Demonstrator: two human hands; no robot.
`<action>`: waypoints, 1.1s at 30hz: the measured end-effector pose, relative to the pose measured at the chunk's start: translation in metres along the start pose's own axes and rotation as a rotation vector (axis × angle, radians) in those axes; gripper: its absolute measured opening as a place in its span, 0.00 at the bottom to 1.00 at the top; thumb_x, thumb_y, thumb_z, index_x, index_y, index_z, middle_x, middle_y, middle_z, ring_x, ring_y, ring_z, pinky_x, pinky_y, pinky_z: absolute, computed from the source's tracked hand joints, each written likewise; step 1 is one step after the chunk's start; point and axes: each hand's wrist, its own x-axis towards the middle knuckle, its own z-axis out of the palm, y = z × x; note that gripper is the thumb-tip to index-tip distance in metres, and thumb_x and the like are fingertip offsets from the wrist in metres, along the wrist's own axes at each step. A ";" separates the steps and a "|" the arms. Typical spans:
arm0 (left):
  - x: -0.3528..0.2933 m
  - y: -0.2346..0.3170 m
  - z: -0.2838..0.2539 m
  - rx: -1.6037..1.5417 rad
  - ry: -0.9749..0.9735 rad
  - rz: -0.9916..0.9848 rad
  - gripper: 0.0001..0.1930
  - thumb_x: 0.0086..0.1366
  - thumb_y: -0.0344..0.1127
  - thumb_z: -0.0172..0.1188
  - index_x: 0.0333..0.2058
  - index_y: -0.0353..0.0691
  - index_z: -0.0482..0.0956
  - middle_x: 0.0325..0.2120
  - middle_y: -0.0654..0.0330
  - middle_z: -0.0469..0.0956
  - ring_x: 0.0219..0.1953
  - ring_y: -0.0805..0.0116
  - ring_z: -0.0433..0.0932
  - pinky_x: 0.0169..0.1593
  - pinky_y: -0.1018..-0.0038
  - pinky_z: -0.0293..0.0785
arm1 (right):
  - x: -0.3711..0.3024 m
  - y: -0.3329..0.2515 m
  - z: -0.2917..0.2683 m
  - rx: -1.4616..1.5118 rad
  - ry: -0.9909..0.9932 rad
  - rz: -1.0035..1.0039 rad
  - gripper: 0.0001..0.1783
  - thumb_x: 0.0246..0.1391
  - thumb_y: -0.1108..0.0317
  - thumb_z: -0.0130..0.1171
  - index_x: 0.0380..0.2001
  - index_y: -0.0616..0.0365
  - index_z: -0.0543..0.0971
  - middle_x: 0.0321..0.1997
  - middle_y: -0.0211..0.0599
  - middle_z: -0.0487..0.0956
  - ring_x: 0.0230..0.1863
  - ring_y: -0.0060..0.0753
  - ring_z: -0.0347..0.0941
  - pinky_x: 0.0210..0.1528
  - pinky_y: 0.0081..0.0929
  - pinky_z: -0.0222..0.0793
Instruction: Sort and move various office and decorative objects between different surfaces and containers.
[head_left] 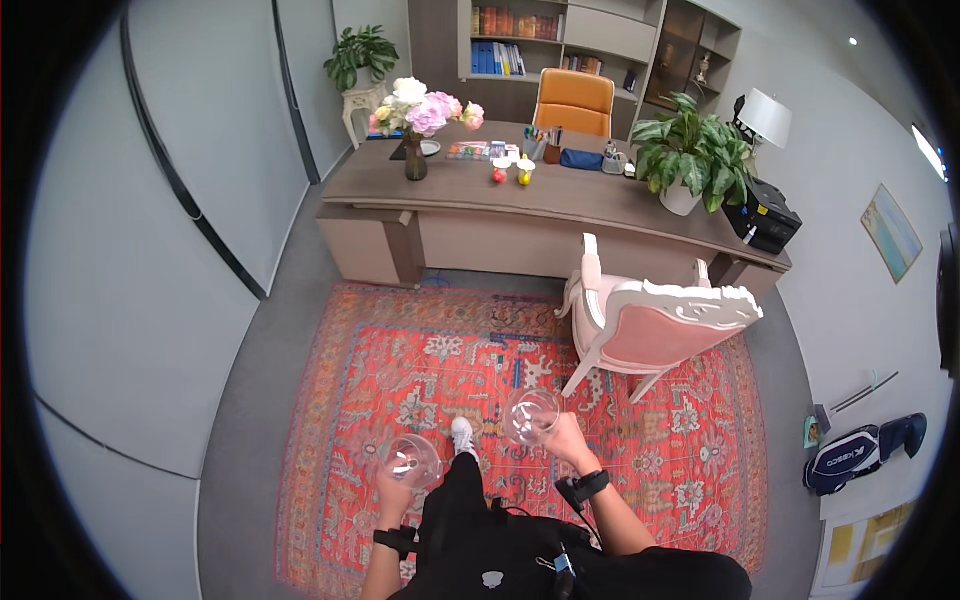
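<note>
The step in hand looks to be carrying: the left hand (394,494) holds one clear glass (410,461) and the right hand (566,440) holds a second glass (531,417), both out in front of the body and over the rug (372,345). Each hand is closed round its glass rather than spread, though the fingers are partly hidden, so exactly how they wrap cannot be told. The glasses are well apart, the left one toward the rug's left edge, the right one nearer its middle, just short of the armchair (655,335). One shoe (462,436) shows on the rug between them. Ahead stands the desk (600,192), with a vase (416,160) near its left end, two small cups (512,172) by the middle of its front edge and a plant (690,165) toward its right end. Any next move probably calls for keeping both grips steady and the right glass clear of the armchair.
</note>
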 end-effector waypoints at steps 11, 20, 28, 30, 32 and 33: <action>0.281 0.032 0.082 0.021 -0.237 -0.031 0.12 0.49 0.30 0.65 0.34 0.34 0.80 0.29 0.61 0.79 0.31 0.77 0.75 0.36 0.80 0.71 | 0.215 0.032 -0.056 0.035 0.154 0.102 0.15 0.43 0.67 0.57 0.37 0.58 0.78 0.35 0.48 0.78 0.36 0.43 0.77 0.39 0.29 0.71; 0.482 0.065 0.229 0.158 -0.499 0.060 0.12 0.52 0.29 0.61 0.37 0.36 0.79 0.32 0.62 0.79 0.34 0.75 0.75 0.40 0.78 0.71 | 0.349 0.109 -0.114 0.339 0.356 0.293 0.13 0.44 0.73 0.58 0.38 0.58 0.79 0.34 0.40 0.80 0.36 0.27 0.76 0.39 0.23 0.69; 0.649 0.103 0.403 0.189 -0.585 0.269 0.08 0.54 0.31 0.60 0.33 0.35 0.78 0.38 0.59 0.78 0.40 0.76 0.75 0.44 0.79 0.68 | 0.520 0.192 -0.202 0.199 0.582 0.169 0.15 0.44 0.76 0.53 0.38 0.58 0.78 0.35 0.46 0.78 0.40 0.37 0.76 0.42 0.26 0.70; 0.685 0.095 0.442 0.073 -0.579 0.165 0.08 0.54 0.31 0.60 0.33 0.36 0.78 0.36 0.61 0.79 0.38 0.77 0.75 0.43 0.79 0.69 | 0.558 0.204 -0.226 0.131 0.539 0.225 0.14 0.44 0.75 0.53 0.37 0.57 0.79 0.33 0.45 0.79 0.37 0.38 0.77 0.40 0.26 0.70; 0.717 0.093 0.475 0.101 -0.555 0.126 0.08 0.54 0.31 0.60 0.34 0.36 0.78 0.34 0.62 0.78 0.37 0.77 0.74 0.43 0.79 0.69 | 0.597 0.221 -0.243 0.109 0.487 0.247 0.13 0.44 0.73 0.56 0.36 0.58 0.79 0.32 0.45 0.79 0.35 0.37 0.78 0.38 0.26 0.71; 0.731 0.089 0.488 0.116 -0.521 0.096 0.09 0.54 0.30 0.60 0.34 0.36 0.78 0.32 0.62 0.78 0.36 0.77 0.74 0.42 0.79 0.69 | 0.616 0.222 -0.252 0.147 0.404 0.291 0.13 0.43 0.72 0.57 0.36 0.59 0.79 0.32 0.46 0.79 0.35 0.37 0.78 0.38 0.26 0.71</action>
